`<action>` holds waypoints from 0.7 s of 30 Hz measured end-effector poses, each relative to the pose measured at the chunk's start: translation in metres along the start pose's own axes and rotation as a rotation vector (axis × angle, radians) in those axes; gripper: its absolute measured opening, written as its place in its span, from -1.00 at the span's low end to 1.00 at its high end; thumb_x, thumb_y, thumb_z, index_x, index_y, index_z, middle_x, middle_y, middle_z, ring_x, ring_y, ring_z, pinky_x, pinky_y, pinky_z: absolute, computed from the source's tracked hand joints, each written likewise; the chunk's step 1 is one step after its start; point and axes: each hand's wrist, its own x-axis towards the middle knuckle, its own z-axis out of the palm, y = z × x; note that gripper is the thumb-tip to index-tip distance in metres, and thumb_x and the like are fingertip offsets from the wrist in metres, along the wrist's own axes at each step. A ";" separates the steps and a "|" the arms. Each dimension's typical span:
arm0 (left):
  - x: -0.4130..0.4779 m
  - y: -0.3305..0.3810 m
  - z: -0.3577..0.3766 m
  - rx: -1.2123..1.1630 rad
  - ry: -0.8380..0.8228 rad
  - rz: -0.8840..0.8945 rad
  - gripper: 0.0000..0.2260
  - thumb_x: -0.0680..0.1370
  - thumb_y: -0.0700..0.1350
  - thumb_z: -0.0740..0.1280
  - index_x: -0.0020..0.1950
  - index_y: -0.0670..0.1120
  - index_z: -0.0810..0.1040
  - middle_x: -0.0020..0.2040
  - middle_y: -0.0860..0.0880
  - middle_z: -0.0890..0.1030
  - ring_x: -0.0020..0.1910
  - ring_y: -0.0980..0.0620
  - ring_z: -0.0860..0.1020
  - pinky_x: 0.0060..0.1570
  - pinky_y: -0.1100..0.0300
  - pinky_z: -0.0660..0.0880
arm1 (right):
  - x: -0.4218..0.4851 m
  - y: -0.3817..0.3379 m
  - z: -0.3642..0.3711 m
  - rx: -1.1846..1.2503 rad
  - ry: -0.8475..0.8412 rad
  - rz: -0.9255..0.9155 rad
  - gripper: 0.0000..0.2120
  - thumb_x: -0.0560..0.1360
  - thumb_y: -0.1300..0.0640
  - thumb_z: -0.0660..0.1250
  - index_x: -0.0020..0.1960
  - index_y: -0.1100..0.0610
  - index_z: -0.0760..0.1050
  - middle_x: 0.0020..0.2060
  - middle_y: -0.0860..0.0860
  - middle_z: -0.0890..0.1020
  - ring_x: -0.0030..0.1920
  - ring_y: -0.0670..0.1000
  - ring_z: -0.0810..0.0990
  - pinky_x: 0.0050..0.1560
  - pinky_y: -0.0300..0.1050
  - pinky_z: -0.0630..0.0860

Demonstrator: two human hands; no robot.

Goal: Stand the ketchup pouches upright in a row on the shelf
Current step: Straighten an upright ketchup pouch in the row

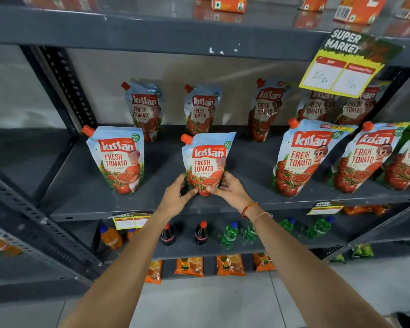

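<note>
A ketchup pouch point(207, 159) with an orange cap stands upright near the front middle of the grey shelf point(128, 209). My left hand point(175, 197) grips its lower left corner and my right hand point(230, 189) grips its lower right corner. Another pouch point(117, 158) stands upright to its left. Two bigger pouches point(302, 157) point(365, 157) stand to its right, with a third cut off at the frame's edge. Behind, several more pouches stand along the back wall, such as one at the back left point(145, 107) and one at the back middle point(201, 108).
A yellow price card point(341, 67) hangs from the shelf above at the right. Orange cartons point(230, 3) sit on the top shelf. Below are drink bottles point(200, 233) and orange packets point(189, 266). A perforated upright post point(62, 86) bounds the shelf at the left.
</note>
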 end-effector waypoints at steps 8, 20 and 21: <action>-0.004 0.000 0.005 -0.018 0.012 -0.003 -0.51 0.50 -0.12 0.35 0.41 -0.09 0.31 0.30 -0.07 0.51 0.21 0.09 0.43 0.19 0.23 0.32 | -0.011 0.000 -0.002 -0.007 0.004 -0.012 -0.50 0.41 0.12 0.45 0.29 0.13 0.36 0.13 0.01 0.56 0.11 -0.07 0.53 0.02 -0.43 0.46; -0.007 0.001 0.007 -0.001 0.011 -0.031 -0.53 0.50 -0.10 0.36 0.37 -0.12 0.33 0.31 -0.11 0.51 0.30 -0.07 0.45 0.22 0.17 0.34 | -0.026 0.001 0.006 0.070 0.130 -0.034 -0.32 0.33 0.14 0.53 0.34 0.07 0.28 0.20 -0.01 0.49 0.22 -0.05 0.50 0.20 -0.24 0.46; -0.009 0.002 0.007 -0.008 0.025 -0.033 -0.53 0.50 -0.10 0.36 0.37 -0.13 0.33 0.31 -0.11 0.50 0.30 -0.07 0.45 0.23 0.17 0.34 | -0.030 0.000 0.012 0.090 0.257 -0.060 -0.25 0.29 0.13 0.56 0.38 0.09 0.27 0.21 0.00 0.47 0.20 -0.07 0.49 0.19 -0.24 0.46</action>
